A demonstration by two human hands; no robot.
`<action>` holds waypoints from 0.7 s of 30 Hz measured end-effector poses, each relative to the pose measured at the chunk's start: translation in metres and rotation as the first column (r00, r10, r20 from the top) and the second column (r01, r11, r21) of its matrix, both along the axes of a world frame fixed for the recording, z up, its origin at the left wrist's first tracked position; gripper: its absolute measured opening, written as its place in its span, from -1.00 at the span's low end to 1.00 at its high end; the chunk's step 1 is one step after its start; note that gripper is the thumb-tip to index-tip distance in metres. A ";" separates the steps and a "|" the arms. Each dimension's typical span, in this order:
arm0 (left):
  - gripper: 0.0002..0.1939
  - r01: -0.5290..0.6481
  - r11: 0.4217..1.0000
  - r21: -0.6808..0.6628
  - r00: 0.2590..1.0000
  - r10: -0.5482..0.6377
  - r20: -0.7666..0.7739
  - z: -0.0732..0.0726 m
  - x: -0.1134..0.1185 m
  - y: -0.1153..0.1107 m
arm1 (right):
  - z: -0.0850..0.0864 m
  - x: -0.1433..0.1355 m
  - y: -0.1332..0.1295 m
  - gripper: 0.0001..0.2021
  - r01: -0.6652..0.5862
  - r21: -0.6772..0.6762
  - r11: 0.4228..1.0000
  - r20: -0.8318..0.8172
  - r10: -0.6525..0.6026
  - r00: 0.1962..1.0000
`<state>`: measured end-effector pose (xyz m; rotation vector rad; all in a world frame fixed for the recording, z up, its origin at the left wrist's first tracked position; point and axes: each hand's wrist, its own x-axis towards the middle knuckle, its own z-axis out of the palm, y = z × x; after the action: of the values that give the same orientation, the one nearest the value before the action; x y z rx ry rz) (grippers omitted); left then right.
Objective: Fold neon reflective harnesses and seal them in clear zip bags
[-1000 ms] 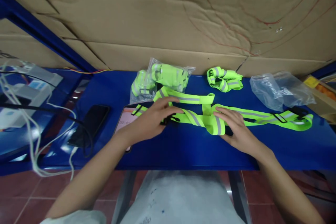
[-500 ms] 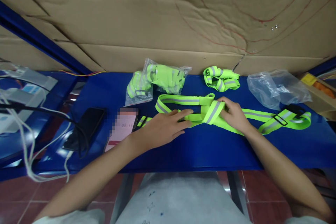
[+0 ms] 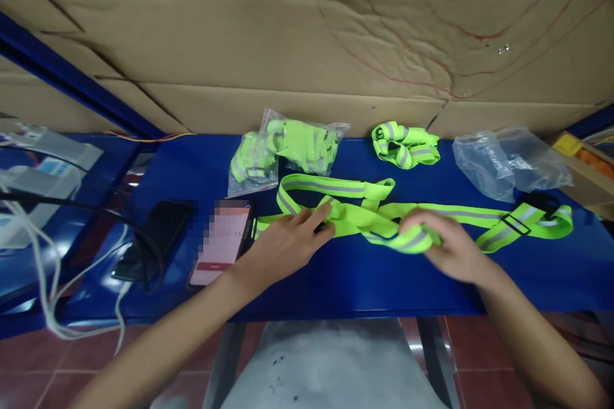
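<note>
A neon-yellow reflective strap [image 3: 336, 188] with a grey stripe lies spread across the blue table in loops. My left hand [image 3: 292, 239] is closed on its left part, thumb and fingers pinching the band. At the strap's middle, my right hand [image 3: 451, 243] grips a folded loop and holds it toward the front. Black slide buckles [image 3: 515, 223] sit on the strap's right end, where the band curls round. Part of the band under my left hand is hidden.
Bagged yellow straps [image 3: 302, 147] and a loose bundled strap [image 3: 405, 144] lie along the back. Clear plastic bags [image 3: 508, 163] and an open cardboard box [image 3: 588, 169] are at right. A lit phone [image 3: 223, 243], a dark phone [image 3: 153, 239] and white cables [image 3: 50, 294] are at left.
My right hand has moved right and toward me, drawing the strap's middle loop along. My left hand has shifted slightly left, its fingers now closed on the band instead of stretched out.
</note>
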<state>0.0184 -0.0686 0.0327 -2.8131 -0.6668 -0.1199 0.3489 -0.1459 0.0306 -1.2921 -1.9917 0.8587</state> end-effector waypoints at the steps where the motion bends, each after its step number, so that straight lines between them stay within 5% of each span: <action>1: -0.71 -0.007 1.000 0.007 1.000 0.007 0.010 0.000 0.000 0.000 | 0.006 -0.009 -0.011 -0.54 -0.121 -0.016 0.993 0.111 0.122 0.986; 4: -0.76 -0.021 1.000 0.011 0.999 0.021 0.026 0.001 -0.002 -0.001 | 0.013 -0.031 -0.041 -0.72 -0.263 -0.105 0.959 0.400 0.283 0.872; 6: -0.85 -0.021 1.000 -0.012 0.998 0.022 0.065 0.003 -0.005 -0.002 | 0.010 -0.038 -0.053 -0.87 -0.248 -0.121 0.961 0.474 0.276 0.836; 8: -0.76 -0.026 0.997 -0.066 0.989 0.035 0.142 0.003 -0.007 -0.003 | 0.006 -0.039 -0.057 -0.79 -0.229 -0.103 0.968 0.485 0.251 0.838; 10: -0.66 -0.050 0.989 -0.138 0.969 0.082 0.234 0.003 -0.009 -0.004 | 0.002 -0.036 -0.058 -0.76 -0.214 -0.049 0.976 0.501 0.209 0.839; 17: -0.78 -0.040 0.946 -0.323 0.910 0.168 0.380 0.000 -0.015 -0.009 | 0.007 -0.040 -0.056 -0.78 -0.187 0.152 0.971 0.598 0.060 0.799; 21: -0.56 -0.034 0.911 -0.410 0.861 0.235 0.450 0.009 -0.017 -0.006 | 0.013 -0.067 -0.050 -0.57 -0.058 0.381 0.923 0.591 -0.195 0.783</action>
<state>0.0009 -0.0746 0.0414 -3.1160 -1.1121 -0.7863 0.2815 -0.1959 0.0435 -1.5195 -2.4218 -0.0467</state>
